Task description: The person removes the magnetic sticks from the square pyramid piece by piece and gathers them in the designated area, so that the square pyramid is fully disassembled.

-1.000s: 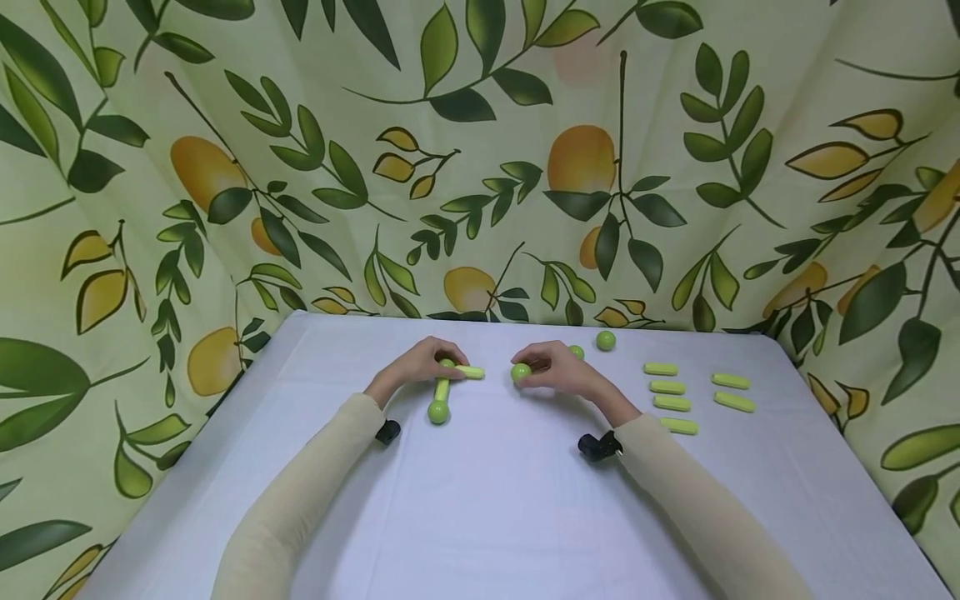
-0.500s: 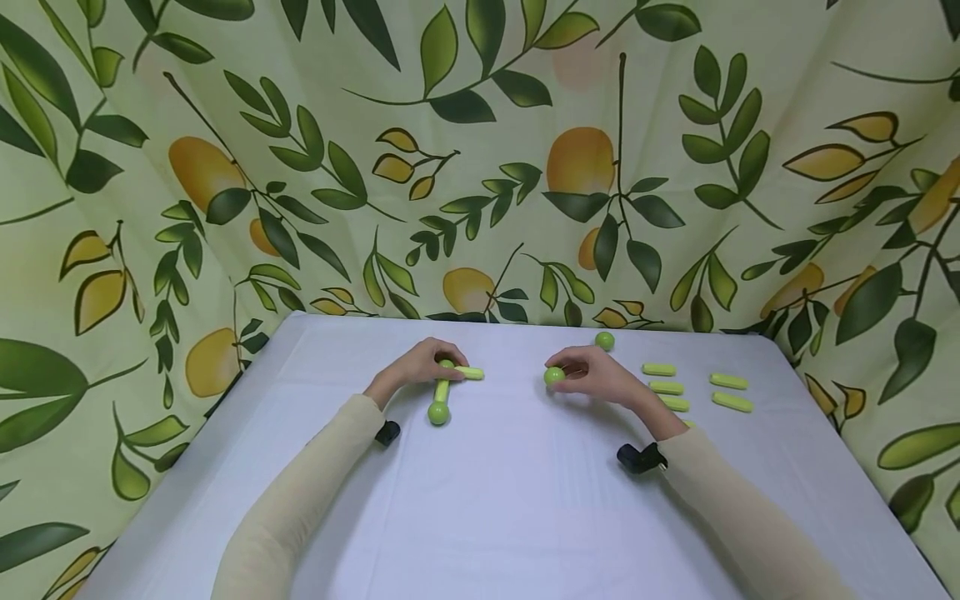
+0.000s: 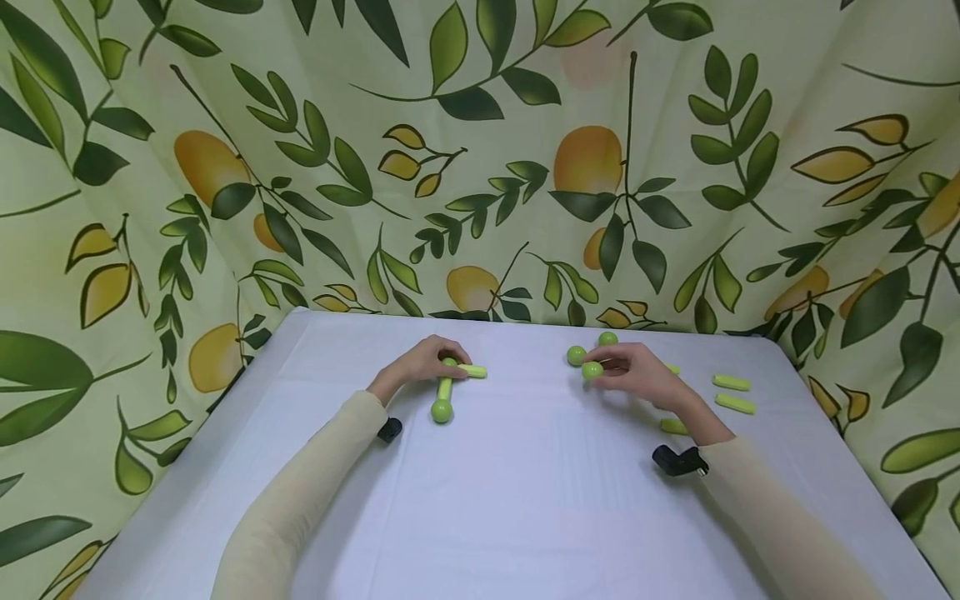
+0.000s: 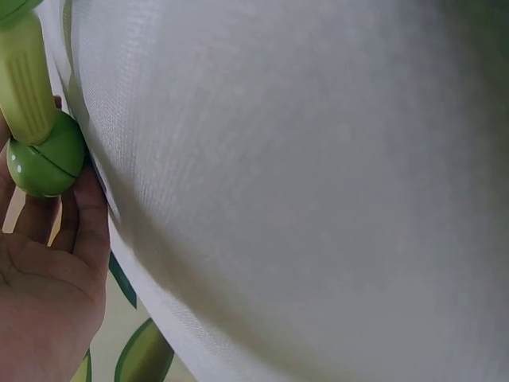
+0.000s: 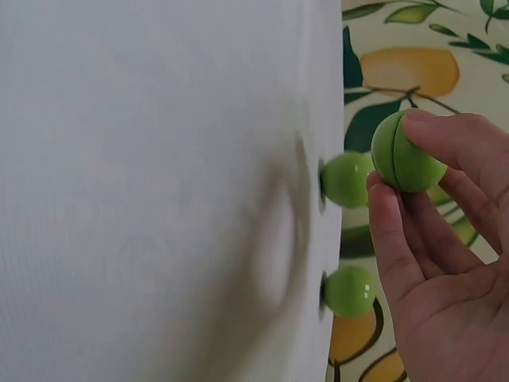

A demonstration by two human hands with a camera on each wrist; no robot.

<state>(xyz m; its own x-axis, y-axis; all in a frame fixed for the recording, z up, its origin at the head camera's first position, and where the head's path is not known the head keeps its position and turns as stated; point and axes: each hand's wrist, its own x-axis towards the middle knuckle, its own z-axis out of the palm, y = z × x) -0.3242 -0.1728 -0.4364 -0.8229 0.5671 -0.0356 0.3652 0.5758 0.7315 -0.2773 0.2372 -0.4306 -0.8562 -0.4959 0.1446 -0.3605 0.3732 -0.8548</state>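
Observation:
My left hand (image 3: 429, 360) grips a green ball (image 4: 46, 155) that has a ribbed yellow-green stick (image 4: 25, 83) joined to it. In the head view that stick runs toward me to a second green ball (image 3: 442, 411), and another stick (image 3: 474, 371) points right from under my fingertips. Farther right, my right hand (image 3: 637, 375) pinches a loose green ball (image 5: 406, 155) between thumb and fingers, above the table. A groove runs around this ball. Two more green balls, one (image 3: 576, 356) nearer and one (image 3: 607, 338) farther back, stand on the table just beyond it.
Several loose yellow-green sticks lie on the right of the white-covered table (image 3: 480, 500); two (image 3: 731, 382) are in full view, others are partly hidden by my right hand and wrist. A leaf-and-fruit patterned curtain (image 3: 480, 167) rises behind the table's back edge.
My right hand has moved right, carrying its pinched ball toward the two balls on the table. My left hand and the ball-and-stick piece have stayed in place.

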